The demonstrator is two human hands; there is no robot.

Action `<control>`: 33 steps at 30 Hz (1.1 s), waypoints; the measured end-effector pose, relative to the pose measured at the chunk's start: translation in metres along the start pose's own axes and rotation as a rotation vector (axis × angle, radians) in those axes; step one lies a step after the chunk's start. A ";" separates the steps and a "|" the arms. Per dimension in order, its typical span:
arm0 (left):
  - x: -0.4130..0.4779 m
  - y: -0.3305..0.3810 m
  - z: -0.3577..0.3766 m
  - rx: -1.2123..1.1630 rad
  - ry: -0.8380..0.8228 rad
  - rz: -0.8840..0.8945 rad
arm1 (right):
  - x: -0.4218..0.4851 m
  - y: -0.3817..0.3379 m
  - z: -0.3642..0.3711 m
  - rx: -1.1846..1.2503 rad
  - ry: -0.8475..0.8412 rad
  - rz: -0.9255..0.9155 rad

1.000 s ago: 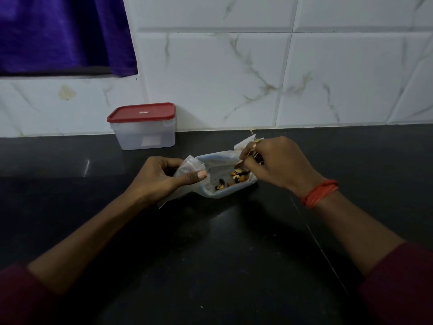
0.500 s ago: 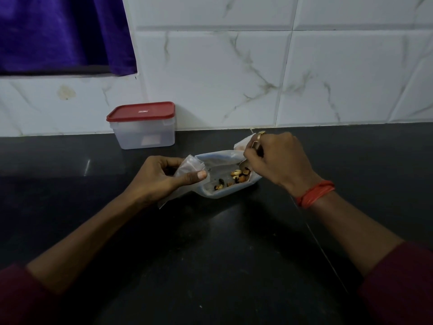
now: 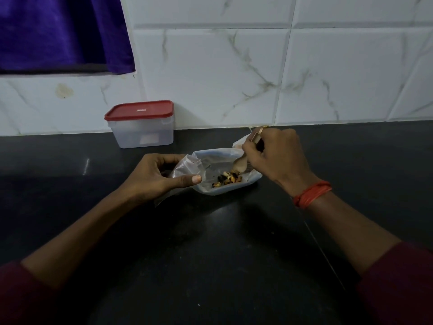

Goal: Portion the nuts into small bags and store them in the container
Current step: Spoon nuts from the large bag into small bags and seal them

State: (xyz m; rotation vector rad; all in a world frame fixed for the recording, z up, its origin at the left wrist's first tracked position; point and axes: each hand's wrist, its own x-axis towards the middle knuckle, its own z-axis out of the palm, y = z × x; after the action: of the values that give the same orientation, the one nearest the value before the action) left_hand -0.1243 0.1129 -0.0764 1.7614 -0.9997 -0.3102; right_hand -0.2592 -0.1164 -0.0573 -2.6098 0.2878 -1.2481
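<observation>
Mixed nuts (image 3: 228, 178) lie in an open clear bag (image 3: 218, 159); the red-lidded container (image 3: 143, 127) stands shut behind.

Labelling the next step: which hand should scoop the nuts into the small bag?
Right. The right hand grips the spoon, its bowl right at the nuts. The left hand is busy holding the small bag.

Dim, bluish; faint glare on counter (image 3: 86, 165), wide-angle edge warp.
</observation>
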 end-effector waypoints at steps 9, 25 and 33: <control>0.004 -0.008 -0.008 0.005 0.000 0.038 | -0.001 0.004 0.004 0.115 -0.164 0.011; 0.004 -0.012 -0.006 0.107 -0.014 0.107 | 0.006 0.020 0.001 0.085 -0.164 0.139; 0.003 -0.012 -0.008 0.110 -0.030 0.168 | 0.008 0.034 0.002 0.477 -0.302 0.464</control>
State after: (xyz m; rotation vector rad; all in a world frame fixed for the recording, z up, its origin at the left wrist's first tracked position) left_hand -0.1113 0.1171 -0.0829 1.7618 -1.1983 -0.1789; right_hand -0.2551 -0.1508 -0.0621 -2.1126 0.4425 -0.6561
